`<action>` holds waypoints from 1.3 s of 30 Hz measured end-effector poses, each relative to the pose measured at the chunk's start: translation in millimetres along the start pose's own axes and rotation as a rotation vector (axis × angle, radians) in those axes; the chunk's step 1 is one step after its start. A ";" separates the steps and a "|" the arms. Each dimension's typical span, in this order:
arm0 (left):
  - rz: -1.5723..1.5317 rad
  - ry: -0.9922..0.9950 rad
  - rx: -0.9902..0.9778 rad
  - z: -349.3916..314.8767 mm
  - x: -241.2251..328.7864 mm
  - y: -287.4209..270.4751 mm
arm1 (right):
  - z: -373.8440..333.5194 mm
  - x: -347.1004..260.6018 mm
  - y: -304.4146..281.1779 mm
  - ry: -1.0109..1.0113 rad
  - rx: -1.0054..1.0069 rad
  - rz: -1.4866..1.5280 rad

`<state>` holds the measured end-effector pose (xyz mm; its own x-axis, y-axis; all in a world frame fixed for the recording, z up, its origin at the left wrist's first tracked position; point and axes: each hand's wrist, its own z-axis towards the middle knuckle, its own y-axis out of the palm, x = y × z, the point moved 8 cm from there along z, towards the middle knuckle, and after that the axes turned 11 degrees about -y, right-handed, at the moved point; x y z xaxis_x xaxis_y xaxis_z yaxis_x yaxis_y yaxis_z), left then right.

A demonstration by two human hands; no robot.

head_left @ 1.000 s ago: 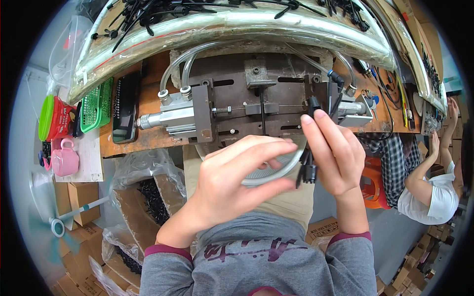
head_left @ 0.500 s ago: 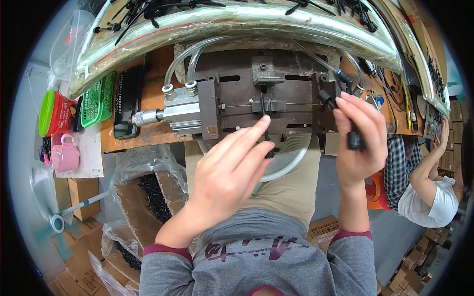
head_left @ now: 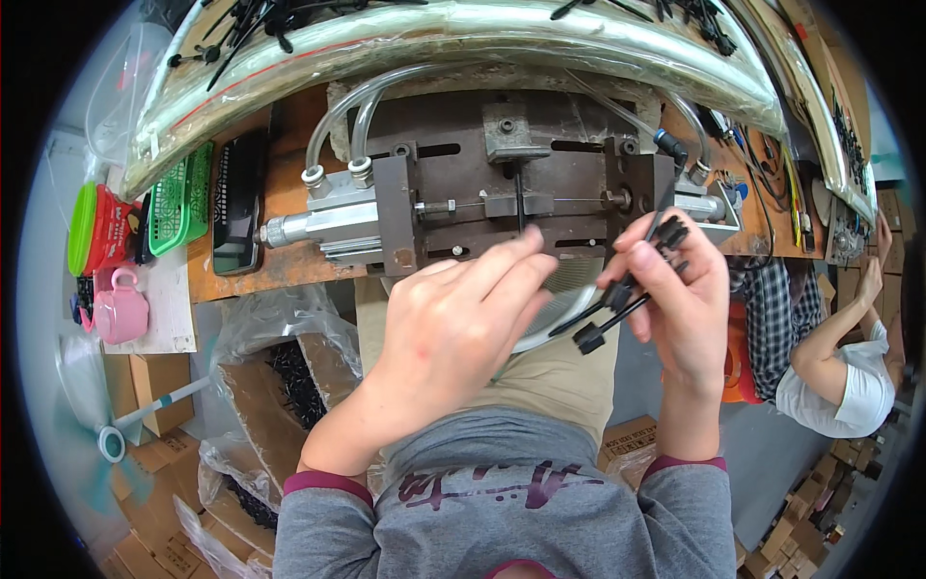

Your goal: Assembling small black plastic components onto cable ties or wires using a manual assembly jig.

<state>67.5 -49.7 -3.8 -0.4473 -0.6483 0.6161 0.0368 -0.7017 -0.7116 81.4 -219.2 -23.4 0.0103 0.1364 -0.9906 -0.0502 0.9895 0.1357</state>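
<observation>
A thin black plastic tie (head_left: 521, 198) lies crosswise in the small metal block of a dark clamping fixture (head_left: 453, 179). At its near end is my left hand (head_left: 453, 323), its fingers drawn together over the tie and slightly blurred; they hide that end. My right hand (head_left: 690, 299) is closed around several black plastic ties with chunky heads (head_left: 617, 294), held to the right of the fixture's front edge. Their strips and heads stick out between thumb and fingers toward the left. A thin rod (head_left: 470, 204) runs from the fixture's left side to the metal block.
Air cylinders (head_left: 352, 227) with clear hoses (head_left: 333, 121) flank the fixture. More black ties lie on a plastic-covered shelf (head_left: 434, 39) behind. A green basket (head_left: 183, 203), a black phone-like case (head_left: 236, 207) and a pink cup (head_left: 121, 309) stand left. Another person (head_left: 834, 386) sits at right.
My right hand has come lower and turned, bringing its bundle of ties into plainer sight. The left fingers have shifted slightly right and now cover the tie's near end.
</observation>
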 end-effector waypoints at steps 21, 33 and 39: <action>0.219 0.021 0.033 -6.8 1.0 11.4 | -6.2 -17.6 -3.6 -0.188 0.035 -0.038; 0.051 0.314 0.117 -12.4 39.2 -17.4 | -2.9 -9.7 -0.2 -0.214 0.077 -0.145; -0.152 0.260 -0.105 -24.2 41.6 -19.4 | 3.7 -18.9 4.6 -0.242 0.063 -0.086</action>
<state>26.6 -55.9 27.5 -0.6545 -0.4319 0.6206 -0.1343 -0.7413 -0.6576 84.6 -217.0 -3.9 0.2508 0.0514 -0.9667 0.0234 0.9980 0.0591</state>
